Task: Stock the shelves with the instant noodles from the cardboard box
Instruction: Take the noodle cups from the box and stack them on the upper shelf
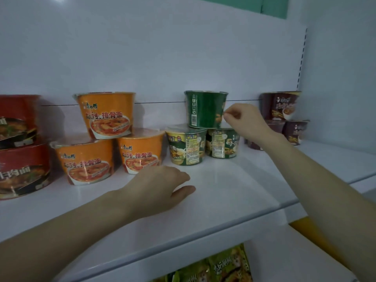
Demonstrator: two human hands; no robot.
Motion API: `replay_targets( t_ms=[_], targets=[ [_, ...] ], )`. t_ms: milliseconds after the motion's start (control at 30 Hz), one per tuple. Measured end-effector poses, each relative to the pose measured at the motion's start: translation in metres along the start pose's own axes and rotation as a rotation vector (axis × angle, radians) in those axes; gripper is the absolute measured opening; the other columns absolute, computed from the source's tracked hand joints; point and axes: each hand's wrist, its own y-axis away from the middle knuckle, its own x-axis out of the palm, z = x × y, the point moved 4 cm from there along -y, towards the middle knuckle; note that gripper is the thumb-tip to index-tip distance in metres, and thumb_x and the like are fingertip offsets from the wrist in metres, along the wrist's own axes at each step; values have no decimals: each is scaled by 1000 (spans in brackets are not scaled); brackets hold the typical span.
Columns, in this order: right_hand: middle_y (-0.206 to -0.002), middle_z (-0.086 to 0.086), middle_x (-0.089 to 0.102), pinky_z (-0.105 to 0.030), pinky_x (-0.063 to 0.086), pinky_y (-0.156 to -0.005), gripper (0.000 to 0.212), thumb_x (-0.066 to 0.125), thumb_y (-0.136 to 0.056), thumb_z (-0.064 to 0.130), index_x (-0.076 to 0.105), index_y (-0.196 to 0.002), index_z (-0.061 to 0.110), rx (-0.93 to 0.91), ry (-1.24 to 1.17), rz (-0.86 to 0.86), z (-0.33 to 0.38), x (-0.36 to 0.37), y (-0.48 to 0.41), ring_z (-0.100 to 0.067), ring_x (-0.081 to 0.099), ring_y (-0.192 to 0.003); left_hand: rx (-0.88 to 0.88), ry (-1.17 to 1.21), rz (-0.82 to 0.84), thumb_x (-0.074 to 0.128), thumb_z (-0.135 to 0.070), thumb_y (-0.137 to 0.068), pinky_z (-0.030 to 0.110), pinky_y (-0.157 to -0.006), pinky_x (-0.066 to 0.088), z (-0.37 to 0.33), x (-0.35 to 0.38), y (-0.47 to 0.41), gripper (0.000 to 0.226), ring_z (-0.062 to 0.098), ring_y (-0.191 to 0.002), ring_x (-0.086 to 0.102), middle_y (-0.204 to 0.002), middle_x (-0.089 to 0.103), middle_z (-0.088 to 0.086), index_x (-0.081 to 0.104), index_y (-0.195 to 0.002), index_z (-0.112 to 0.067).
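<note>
A dark green noodle cup stands on top of two green and yellow cups on the white shelf, its barcode facing front. My right hand is at its right side, fingers curled, thumb and forefinger pinching at the cup's wall. My left hand rests on the shelf with relaxed fingers, just in front of the orange cups. The cardboard box is out of view.
Three orange cups are stacked left of the green ones, and red cups stand at the far left. Dark purple cups are stacked at the right. Green and yellow noodle packets lie on the shelf below.
</note>
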Motion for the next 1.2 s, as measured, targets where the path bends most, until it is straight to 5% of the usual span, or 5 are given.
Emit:
replay_targets(
  t_ms=[500,667,800,1033,1200],
  targets=[
    [-139,-6,45,-28,36,-96,57,59,-88,34,37,-137,13,-141,-203,165,-86,-6,-88,-22,46,-124,-314,-162,-132,31,-44,-83,30,-43,44,-2,12,-106,46,27,-58,62,-65,64,4,64,-72,-14],
    [-151,0,30,-35,30,-108,75,66,-82,40,28,-143,19,-131,-358,292,-82,20,-102,-20,31,-136,-500,-211,-110,51,-26,-91,40,-82,50,25,9,-116,35,31,-106,57,-121,59,12,56,-121,-8],
    [-139,0,42,-29,34,-103,66,69,-80,32,38,-137,17,-102,-507,289,-83,34,-109,-16,40,-124,-499,-194,1,44,-24,-96,36,-98,40,38,19,-127,41,27,-127,44,-146,38,7,44,-136,-15],
    [-99,4,58,-27,47,-77,24,74,-76,17,55,-87,27,-71,-782,180,-84,32,-118,-18,53,-107,-454,1,-127,51,-11,-92,39,-84,46,46,27,-132,28,32,-101,57,-112,63,14,60,-119,-9],
    [-93,7,59,-39,54,-87,25,75,-75,15,56,-85,27,-73,-859,114,-80,29,-121,-19,57,-105,-353,-26,-252,58,-22,-89,39,-75,45,31,27,-147,27,33,-93,55,-96,62,15,66,-113,-11]
  ],
)
